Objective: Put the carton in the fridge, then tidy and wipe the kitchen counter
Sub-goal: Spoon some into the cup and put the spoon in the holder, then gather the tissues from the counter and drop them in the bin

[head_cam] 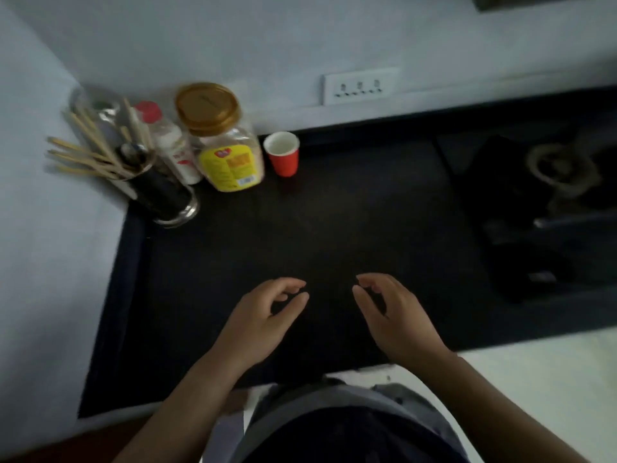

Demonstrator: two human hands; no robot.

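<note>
1. Across the middle of the view lies the black tabletop, dark and bare in its centre, with a pale wall along its far and left sides.
2. At the right end sits a dark gas stove, its burner ring dim and blurred.
3. On the wall behind the tabletop is a white socket plate.
4. In the far left corner stands a clear plastic jar with a gold lid and a yellow label.
5. Left of the jar, a dark utensil holder with a metal base holds wooden sticks that fan out to the left.
6. Between holder and jar stands a white bottle with a red cap, close against both.
7. Just right of the jar stands a red paper cup, upright, white inside.
8. Near the front edge, the left hand and the right hand hover apart from each other, each with fingers loosely curled toward the thumb and nothing held in them.
9. The carton is nowhere in this view, so its place cannot be told.
</note>
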